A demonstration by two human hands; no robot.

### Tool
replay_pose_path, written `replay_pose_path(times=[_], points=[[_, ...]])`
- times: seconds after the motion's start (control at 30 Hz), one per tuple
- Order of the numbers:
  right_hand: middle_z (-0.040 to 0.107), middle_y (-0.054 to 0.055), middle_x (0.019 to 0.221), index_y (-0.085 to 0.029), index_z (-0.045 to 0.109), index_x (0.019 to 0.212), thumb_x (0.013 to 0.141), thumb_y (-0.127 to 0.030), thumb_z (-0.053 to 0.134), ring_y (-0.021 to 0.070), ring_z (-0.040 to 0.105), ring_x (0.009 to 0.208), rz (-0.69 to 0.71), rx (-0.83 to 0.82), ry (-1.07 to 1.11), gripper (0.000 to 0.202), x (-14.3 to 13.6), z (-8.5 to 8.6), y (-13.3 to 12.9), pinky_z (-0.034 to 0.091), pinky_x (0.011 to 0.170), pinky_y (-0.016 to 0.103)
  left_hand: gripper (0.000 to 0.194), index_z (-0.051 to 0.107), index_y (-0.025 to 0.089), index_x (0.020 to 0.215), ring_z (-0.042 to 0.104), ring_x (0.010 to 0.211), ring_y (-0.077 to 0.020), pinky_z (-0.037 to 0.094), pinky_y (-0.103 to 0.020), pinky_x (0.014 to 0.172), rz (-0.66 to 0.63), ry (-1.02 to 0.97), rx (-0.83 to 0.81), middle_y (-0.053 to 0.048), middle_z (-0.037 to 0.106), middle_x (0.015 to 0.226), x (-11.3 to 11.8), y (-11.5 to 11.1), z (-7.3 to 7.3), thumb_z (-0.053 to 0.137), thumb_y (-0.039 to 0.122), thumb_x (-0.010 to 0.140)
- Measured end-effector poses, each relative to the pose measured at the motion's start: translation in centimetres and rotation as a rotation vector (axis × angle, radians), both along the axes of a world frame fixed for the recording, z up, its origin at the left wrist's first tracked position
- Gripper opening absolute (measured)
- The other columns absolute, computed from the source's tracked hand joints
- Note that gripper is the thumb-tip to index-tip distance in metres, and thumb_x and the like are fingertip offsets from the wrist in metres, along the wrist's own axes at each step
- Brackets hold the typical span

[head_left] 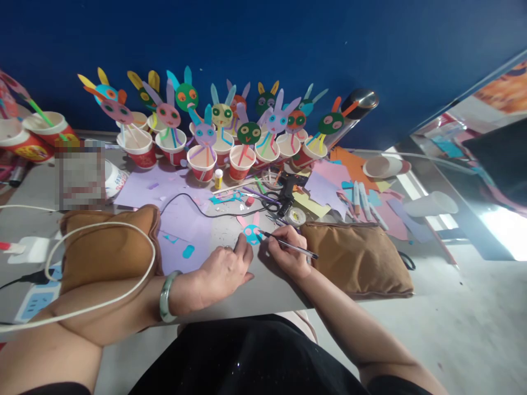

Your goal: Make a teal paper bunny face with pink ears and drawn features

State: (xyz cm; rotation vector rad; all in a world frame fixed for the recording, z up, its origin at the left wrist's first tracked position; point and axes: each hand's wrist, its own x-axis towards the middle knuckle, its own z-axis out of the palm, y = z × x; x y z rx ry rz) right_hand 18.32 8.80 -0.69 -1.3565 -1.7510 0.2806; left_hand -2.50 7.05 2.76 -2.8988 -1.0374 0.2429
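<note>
A small blue paper rabbit face (252,235) with pink ears and round pink eyes lies on the grey table in front of me. My left hand (224,274) rests beside it, fingers bent and fingertips pressing its left edge. My right hand (290,253), closed in a writing grip, holds a pen (294,248) with a clear barrel and black ends. The pen's tip points at the right side of the face. Between the hands and the cups lie a glue gun (287,189), a roll of clear tape (296,216) and scissors (272,202).
Finished paper rabbits stand in several red-and-white paper cups (202,164) along the blue wall. Brown cushions lie under my left forearm (109,244) and right forearm (358,258). Purple paper (177,230), markers (362,200), a white cable (102,225) and a power strip (39,302) surround me.
</note>
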Motion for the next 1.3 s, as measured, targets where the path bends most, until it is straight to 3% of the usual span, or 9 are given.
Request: replay_pose_path(times=[1.3], points=[[0.059, -0.007, 0.054, -0.024, 0.056, 0.078, 0.084, -0.023, 0.063, 0.0096, 0.054, 0.043, -0.019, -0.010, 0.016, 0.009, 0.35, 0.14, 0.07, 0.044, 0.047, 0.022, 0.072, 0.054, 0.006, 0.147, 0.074, 0.067, -0.0208, 0.055, -0.029, 0.055, -0.016, 0.024, 0.029, -0.037, 0.048, 0.154, 0.06, 0.18, -0.62, 0.057, 0.059, 0.099]])
